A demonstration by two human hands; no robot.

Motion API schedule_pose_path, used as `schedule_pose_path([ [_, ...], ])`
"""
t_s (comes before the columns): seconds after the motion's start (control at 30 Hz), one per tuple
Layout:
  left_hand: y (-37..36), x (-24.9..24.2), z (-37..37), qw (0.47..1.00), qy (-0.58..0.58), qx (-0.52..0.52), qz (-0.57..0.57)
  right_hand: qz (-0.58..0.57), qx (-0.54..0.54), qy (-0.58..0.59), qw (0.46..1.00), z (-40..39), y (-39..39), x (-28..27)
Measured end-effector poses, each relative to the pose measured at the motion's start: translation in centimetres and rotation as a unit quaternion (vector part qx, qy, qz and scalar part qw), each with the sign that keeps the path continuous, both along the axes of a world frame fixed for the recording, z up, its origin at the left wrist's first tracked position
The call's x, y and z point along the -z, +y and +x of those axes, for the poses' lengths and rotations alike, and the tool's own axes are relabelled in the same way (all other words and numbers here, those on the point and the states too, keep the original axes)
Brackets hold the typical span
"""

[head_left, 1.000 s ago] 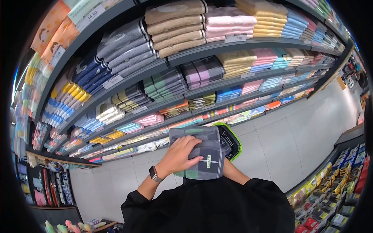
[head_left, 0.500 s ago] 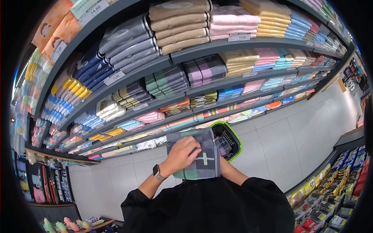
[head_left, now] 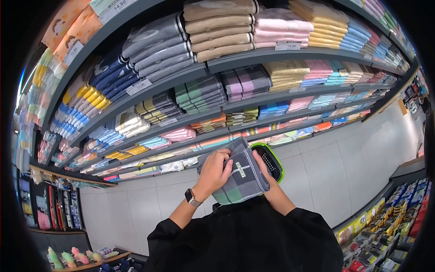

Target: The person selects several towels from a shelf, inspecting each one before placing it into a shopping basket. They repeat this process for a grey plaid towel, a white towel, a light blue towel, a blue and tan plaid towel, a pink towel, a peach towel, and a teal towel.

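A black top (head_left: 244,235) fills the foreground, its sleeves ending at bare forearms. A watch (head_left: 192,197) with a dark face sits on the left wrist. The left hand (head_left: 215,172) grasps the upper left part of a folded towel (head_left: 238,187), fingers curled and thumb lying on the cloth. The right hand (head_left: 269,179) clasps the right edge, its thumb side showing along the border; the fingers beneath are hidden. The towel, grey plaid with green patches, is held tilted in front of the chest, above the floor (head_left: 136,204). A small pale label (head_left: 240,169) is on its upper face.

Just beyond the right hand is a black basket (head_left: 272,159) with a green rim, partly covered by the towel and hand. To the right, many small packs (head_left: 378,229) line a rack.

Farther off, a long shelf (head_left: 335,51) carries folded towels in rows. A green plaid stack (head_left: 199,96) lies beside a purple plaid stack (head_left: 247,83); above them are a brown stack (head_left: 220,31) and a pink stack (head_left: 282,28).
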State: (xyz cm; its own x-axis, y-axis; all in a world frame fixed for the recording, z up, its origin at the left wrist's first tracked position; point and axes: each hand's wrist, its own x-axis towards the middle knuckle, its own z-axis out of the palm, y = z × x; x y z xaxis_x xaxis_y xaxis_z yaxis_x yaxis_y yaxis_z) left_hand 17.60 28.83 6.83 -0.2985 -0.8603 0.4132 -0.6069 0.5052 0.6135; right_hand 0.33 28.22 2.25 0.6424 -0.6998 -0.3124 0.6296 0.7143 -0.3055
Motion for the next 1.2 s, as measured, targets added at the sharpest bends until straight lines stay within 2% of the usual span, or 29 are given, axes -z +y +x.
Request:
schedule_pose_path([
  [0.13,-0.5,0.4,-0.3,0.999,0.011,-0.037,-0.008,-0.005,0.004,0.061,0.998,-0.3,-0.4,2.9],
  [0.2,-1.0,0.6,-0.3,0.995,0.045,-0.092,-0.018,-0.005,0.020,0.064,0.998,-0.2,-0.1,3.2],
  [0.27,-1.9,0.6,0.0,0.991,0.047,-0.114,-0.043,0.028,-0.012,0.014,0.999,-0.1,0.0,3.4],
  [0.33,-2.1,-0.6,-0.1,0.990,-0.007,-0.136,-0.039,0.015,-0.015,-0.010,1.000,0.3,0.1,2.7],
  [0.4,-2.0,-0.6,-0.2,0.991,-0.037,-0.116,-0.055,-0.045,0.049,0.120,0.990,0.4,0.4,1.3],
  [0.43,-2.0,-0.7,-0.2,0.990,-0.049,-0.114,-0.060,-0.010,0.044,0.042,0.998,0.3,0.2,0.8],
  [0.6,-2.5,-0.8,0.6,0.987,-0.100,-0.095,-0.077,0.019,0.033,0.080,0.996,0.0,1.7,-0.4],
  [0.67,-3.5,-0.5,1.1,0.973,-0.121,-0.030,-0.195,0.008,0.032,0.111,0.993,0.0,2.0,-0.6],
  [0.7,-3.3,0.1,1.3,0.973,-0.120,-0.031,-0.195,0.008,0.031,0.112,0.993,-0.1,2.0,-0.8],
  [0.77,-2.7,1.0,1.7,0.993,-0.106,-0.052,-0.020,-0.009,0.014,0.156,0.988,-0.6,1.3,-1.4],
  [0.8,-2.7,1.0,1.9,0.993,-0.105,-0.053,-0.020,-0.009,0.014,0.157,0.987,-1.1,0.6,-1.1],
  [0.87,-2.7,0.5,2.1,0.990,-0.117,-0.065,-0.047,-0.206,-0.099,0.121,0.966,-2.2,-1.4,-0.4],
  [0.9,-2.9,0.1,2.1,0.990,-0.116,-0.067,-0.046,-0.265,-0.136,0.166,0.940,-2.3,-2.2,-0.8],
  [0.93,-3.0,-0.4,2.1,0.988,-0.133,-0.043,-0.068,-0.263,-0.137,0.167,0.940,-2.1,-2.5,-1.7],
  [1.0,-3.5,-0.9,2.4,0.984,-0.150,-0.018,-0.090,-0.411,-0.140,0.336,0.836,-0.7,-2.7,-3.3],
  [1.03,-3.9,-1.1,2.6,0.989,-0.121,-0.029,-0.074,-0.363,-0.098,0.349,0.858,0.1,-2.6,-3.0],
  [1.07,-4.2,-1.3,3.0,0.993,-0.093,-0.040,-0.060,-0.365,-0.098,0.349,0.858,0.5,-2.3,-3.0],
  [1.1,-4.4,-1.2,3.6,0.996,-0.072,-0.048,0.023,-0.285,-0.058,0.311,0.905,1.0,-2.1,-2.9],
  [1.13,-4.5,-0.8,4.0,0.996,-0.072,-0.052,0.022,-0.202,-0.020,0.270,0.941,1.4,-1.9,-2.7],
  [1.2,-4.9,0.6,4.8,0.993,-0.029,-0.087,-0.074,-0.180,0.012,0.275,0.944,1.9,-1.3,-1.9],
])
